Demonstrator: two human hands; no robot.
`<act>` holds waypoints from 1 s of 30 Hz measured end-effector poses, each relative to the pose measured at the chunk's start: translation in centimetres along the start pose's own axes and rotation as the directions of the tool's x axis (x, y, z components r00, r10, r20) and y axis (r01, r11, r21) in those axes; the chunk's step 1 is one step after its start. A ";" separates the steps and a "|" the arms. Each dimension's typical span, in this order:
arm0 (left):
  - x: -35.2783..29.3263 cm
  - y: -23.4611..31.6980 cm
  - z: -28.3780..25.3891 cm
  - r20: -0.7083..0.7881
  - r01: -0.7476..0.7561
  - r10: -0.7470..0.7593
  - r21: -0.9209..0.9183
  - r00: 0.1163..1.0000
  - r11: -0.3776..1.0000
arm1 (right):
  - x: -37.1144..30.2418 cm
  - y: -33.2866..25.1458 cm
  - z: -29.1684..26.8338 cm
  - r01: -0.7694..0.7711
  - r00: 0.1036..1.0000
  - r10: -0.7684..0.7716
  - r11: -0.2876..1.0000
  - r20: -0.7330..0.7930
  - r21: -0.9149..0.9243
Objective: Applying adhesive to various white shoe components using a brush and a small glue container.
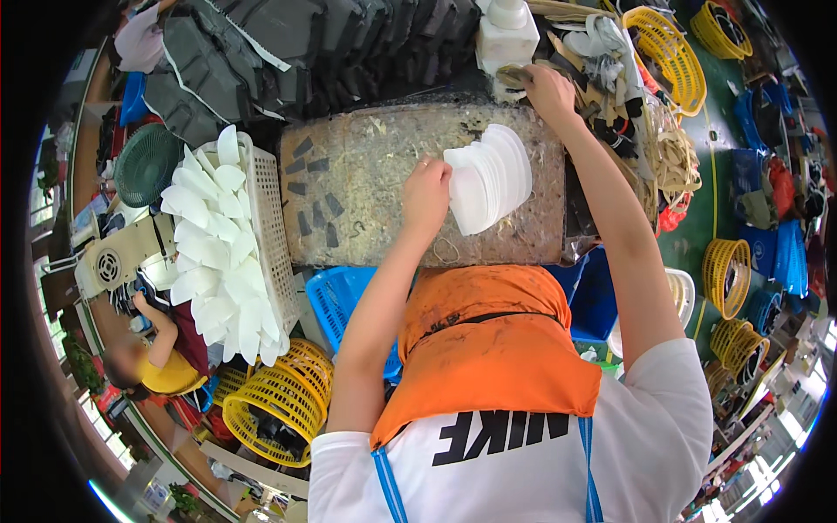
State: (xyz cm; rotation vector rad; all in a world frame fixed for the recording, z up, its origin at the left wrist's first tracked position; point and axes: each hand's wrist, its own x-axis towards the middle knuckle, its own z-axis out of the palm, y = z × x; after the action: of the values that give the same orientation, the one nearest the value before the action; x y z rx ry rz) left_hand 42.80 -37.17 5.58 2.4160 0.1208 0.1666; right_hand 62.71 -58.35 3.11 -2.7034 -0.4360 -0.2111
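On the worktable (366, 174), left hand (425, 196) grips 1 fanned white stack (490, 177); right hand (547, 89) grip unclear, at brush (514, 75).

No packages, labels, signs, screens.

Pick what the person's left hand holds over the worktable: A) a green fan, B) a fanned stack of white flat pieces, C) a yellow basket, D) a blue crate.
B: the left hand grips a fanned stack of white flat pieces above the worktable.
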 end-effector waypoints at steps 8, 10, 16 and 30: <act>-6.4 -0.9 -1.0 -0.086 -0.323 0.326 0.045 0.942 0.945 | -8.1 -3.2 -2.6 -0.592 0.752 0.126 0.561 0.647 0.579; -7.5 -2.5 0.9 0.049 -0.416 0.414 0.051 0.909 0.908 | -9.3 -5.4 -1.1 -0.374 0.495 -0.204 0.828 0.845 0.419; -8.7 -4.8 2.9 0.071 -0.355 0.349 0.133 0.934 0.925 | -12.6 -9.9 -0.6 0.340 0.818 -0.424 0.901 0.388 0.268; -6.9 -5.1 2.0 0.311 -0.429 0.371 0.144 0.875 0.892 | -19.5 -9.1 -5.4 0.169 0.838 -0.279 0.950 0.469 0.264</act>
State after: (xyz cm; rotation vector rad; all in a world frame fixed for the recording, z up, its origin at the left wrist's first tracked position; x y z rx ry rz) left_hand 36.10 -35.57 0.07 2.6194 -0.5248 0.0007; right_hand 40.95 -57.86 7.26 -2.4618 -0.8775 0.4706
